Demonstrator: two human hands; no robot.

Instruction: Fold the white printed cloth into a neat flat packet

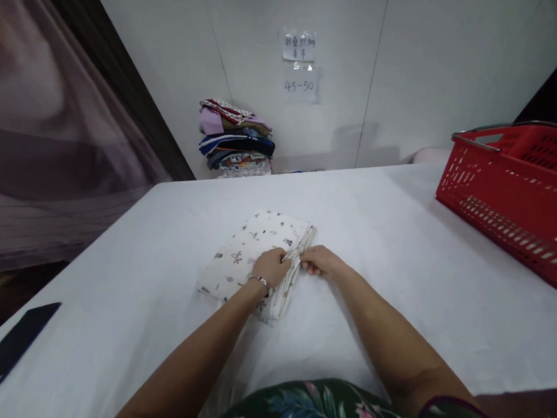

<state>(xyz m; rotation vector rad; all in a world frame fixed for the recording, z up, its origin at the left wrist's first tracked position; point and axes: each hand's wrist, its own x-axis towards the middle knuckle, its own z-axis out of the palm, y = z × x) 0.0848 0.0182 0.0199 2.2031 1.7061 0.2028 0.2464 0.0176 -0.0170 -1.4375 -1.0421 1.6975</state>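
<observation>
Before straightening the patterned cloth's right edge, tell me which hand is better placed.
Probably the right hand: it meets that edge from the outer side, while the left hand lies on top of the patterned cloth.

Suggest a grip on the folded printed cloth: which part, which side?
Probably the layered right edge of the folded cloth, from the right: it lies flat and its stacked layers face that way, toward the right hand.

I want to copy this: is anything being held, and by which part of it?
The cloth: the right hand seems to pinch its layered edge. The left hand touches there too; its grip is unclear.
</observation>
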